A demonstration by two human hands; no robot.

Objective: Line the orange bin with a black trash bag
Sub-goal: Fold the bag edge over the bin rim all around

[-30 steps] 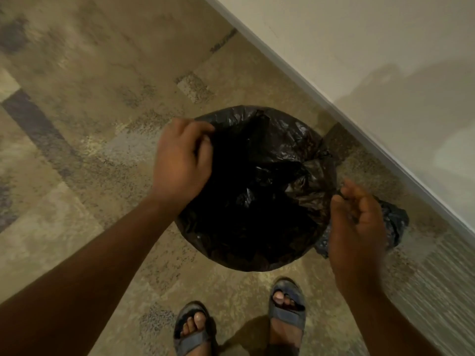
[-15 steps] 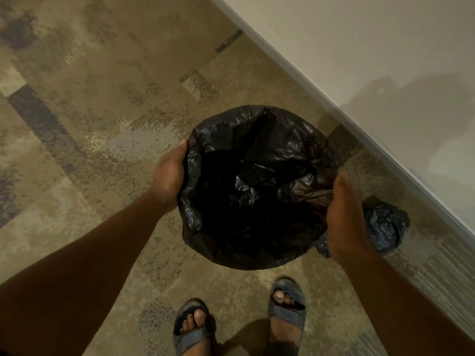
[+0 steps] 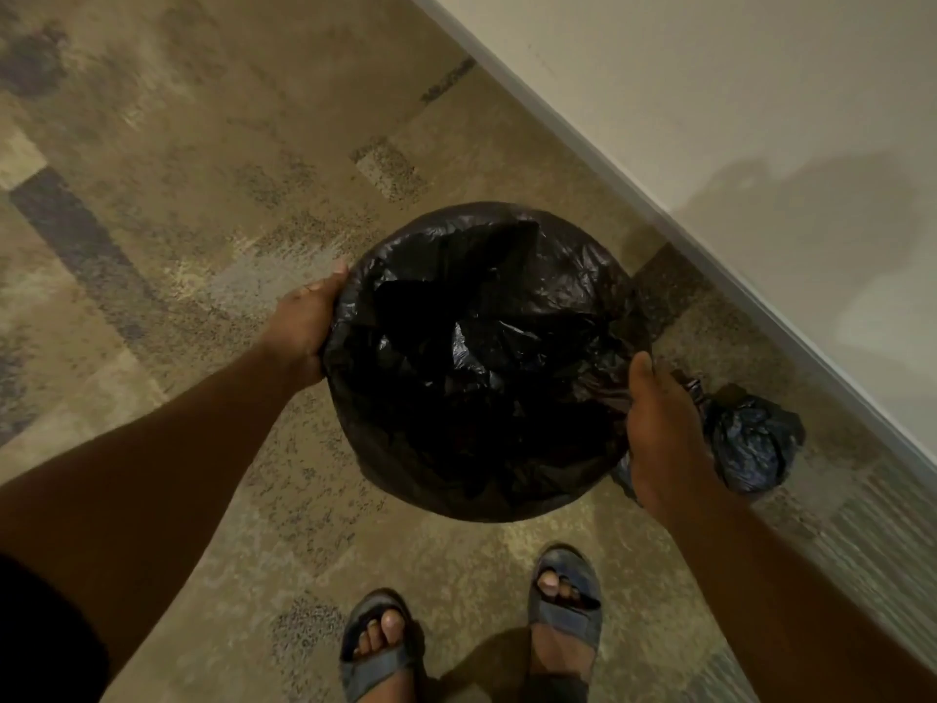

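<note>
A black trash bag (image 3: 481, 357) is spread over the round mouth of the bin and folded down over its rim all the way round, so no orange of the bin shows. The bag's inside is dark and crumpled. My left hand (image 3: 304, 329) grips the bag-covered rim on the left side, thumb on top. My right hand (image 3: 659, 428) holds the rim on the right, fingers wrapped down the outside over the plastic.
A tied-up dark bag bundle (image 3: 750, 438) lies on the floor just right of the bin. A pale wall (image 3: 710, 119) with a baseboard runs diagonally behind. My two sandalled feet (image 3: 471, 636) stand on patterned carpet right in front of the bin.
Both hands dropped from above the bag's opening onto the sides of the rim. The bag's edge now lies flatter and more evenly round the rim.
</note>
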